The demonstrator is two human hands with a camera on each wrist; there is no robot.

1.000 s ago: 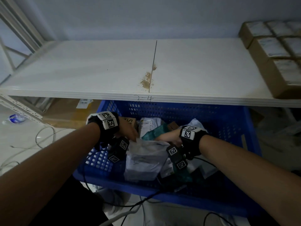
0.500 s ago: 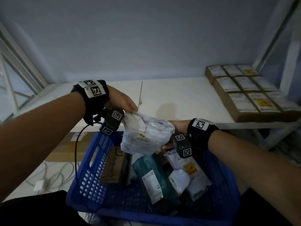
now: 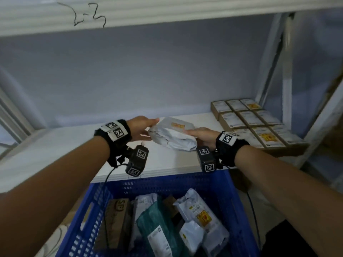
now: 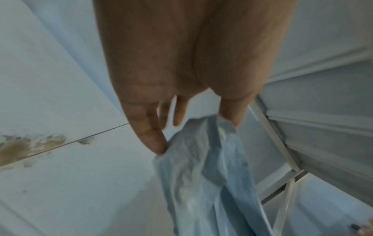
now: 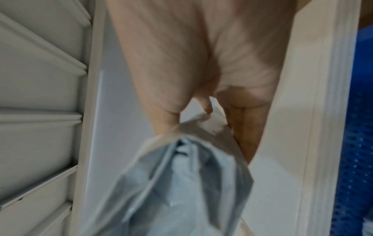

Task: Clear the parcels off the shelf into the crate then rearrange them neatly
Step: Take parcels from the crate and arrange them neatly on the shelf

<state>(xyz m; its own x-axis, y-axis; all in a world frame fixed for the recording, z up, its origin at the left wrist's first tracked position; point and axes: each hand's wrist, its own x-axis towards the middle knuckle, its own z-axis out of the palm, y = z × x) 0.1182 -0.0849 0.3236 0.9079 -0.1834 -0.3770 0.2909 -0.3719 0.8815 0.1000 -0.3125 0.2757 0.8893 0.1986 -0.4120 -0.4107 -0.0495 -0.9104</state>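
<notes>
A: Head view. Both hands hold one white mailer bag (image 3: 173, 135) above the shelf (image 3: 55, 145). Left hand (image 3: 141, 129) pinches its left end; right hand (image 3: 201, 135) grasps its right end. The bag is well above the blue crate (image 3: 233, 197).

B: Wrist views agree? Left wrist: thumb and fingers (image 4: 149, 137) of the left hand (image 4: 181, 63) close on a crumpled bag edge (image 4: 201, 175). It adds a brown stain (image 4: 18, 146) on the shelf board, hidden in the head view.

A: Right wrist: the right hand (image 5: 201, 55) pinches the bag's bunched end (image 5: 181, 175), blurred. Crate wall (image 5: 355, 143) shows at the far right, beyond the shelf's front edge.

B: Only the head view shows the crate's contents: a brown box (image 3: 115, 219), a green bag (image 3: 157, 229) and white bags (image 3: 202, 219). At the shelf's right end, a block of small cardboard boxes (image 3: 248, 119).
</notes>
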